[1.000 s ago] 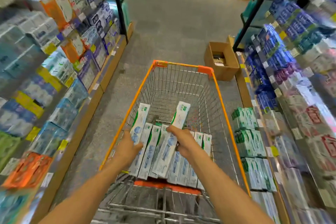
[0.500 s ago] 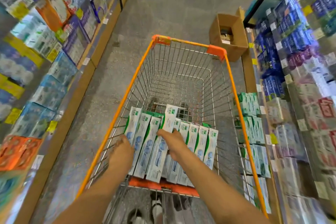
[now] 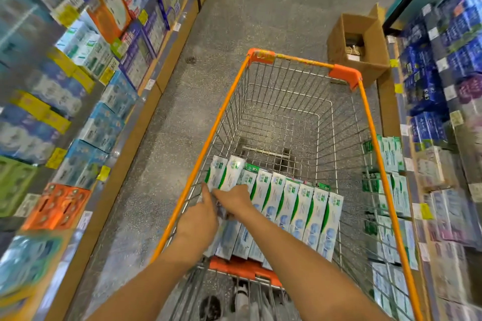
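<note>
Toothpaste boxes [image 3: 294, 206] lie side by side in a row across the near end of the shopping cart [image 3: 302, 61]. The left hand [image 3: 200, 216] and right hand [image 3: 234, 200] meet at the row's left end. A cardboard box [image 3: 365, 41] stands beyond the cart's far right corner. Left shelves [image 3: 78, 86] and right shelves [image 3: 443, 86] flank the cart.

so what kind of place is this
Most likely a supermarket or drugstore aisle: a wire shopping cart holding matching boxes, shelves packed with boxed goods on both sides, and yellow price tags along the shelf edges.
</note>
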Motion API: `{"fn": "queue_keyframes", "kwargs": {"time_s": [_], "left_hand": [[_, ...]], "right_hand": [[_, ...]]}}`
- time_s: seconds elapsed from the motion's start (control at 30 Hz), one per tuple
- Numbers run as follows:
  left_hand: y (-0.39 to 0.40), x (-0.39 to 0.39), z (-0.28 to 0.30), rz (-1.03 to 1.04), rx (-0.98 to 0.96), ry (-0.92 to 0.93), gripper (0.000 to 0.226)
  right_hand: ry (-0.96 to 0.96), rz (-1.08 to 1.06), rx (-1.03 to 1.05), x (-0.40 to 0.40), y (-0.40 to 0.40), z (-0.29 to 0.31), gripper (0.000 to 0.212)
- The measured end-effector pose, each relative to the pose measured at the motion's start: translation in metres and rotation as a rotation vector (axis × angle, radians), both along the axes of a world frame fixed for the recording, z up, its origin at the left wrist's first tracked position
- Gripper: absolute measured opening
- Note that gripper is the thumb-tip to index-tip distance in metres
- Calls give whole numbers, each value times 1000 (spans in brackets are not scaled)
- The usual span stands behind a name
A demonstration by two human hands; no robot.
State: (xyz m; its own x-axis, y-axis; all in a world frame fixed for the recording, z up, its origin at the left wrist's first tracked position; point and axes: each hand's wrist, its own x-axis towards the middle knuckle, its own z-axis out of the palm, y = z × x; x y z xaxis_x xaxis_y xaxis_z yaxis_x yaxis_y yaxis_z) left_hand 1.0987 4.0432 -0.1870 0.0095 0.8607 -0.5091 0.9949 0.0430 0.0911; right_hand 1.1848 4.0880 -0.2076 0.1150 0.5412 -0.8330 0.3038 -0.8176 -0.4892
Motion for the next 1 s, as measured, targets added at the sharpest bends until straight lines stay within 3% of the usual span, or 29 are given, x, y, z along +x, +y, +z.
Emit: {"fn": "queue_keyframes", "kwargs": {"time_s": [0.07, 0.2, 0.47, 0.6, 0.67, 0.73, 1.0], "left_hand": [[0, 0, 6, 93, -12, -76, 63], [3, 0, 9, -76, -23, 100, 69], [1, 2, 30, -122, -15, 104, 65], [12, 7, 75, -37, 96, -56, 46], [16, 10, 107, -61, 190, -122, 40], [15, 14, 140, -98, 275, -196, 38], [-48, 86, 242, -418, 537, -403, 37]], "right_hand": [[-62, 85, 7, 1, 1, -4, 39], [-106, 181, 16, 4, 1, -10, 49], [-126, 342, -94, 15, -2, 6, 42], [-191, 253, 207, 37, -6, 68, 42], [-279, 218, 376, 54, -18, 112, 57], [-381, 212, 510, 72, -37, 153, 59], [-712, 53, 680, 145, -177, 275, 66]]}}
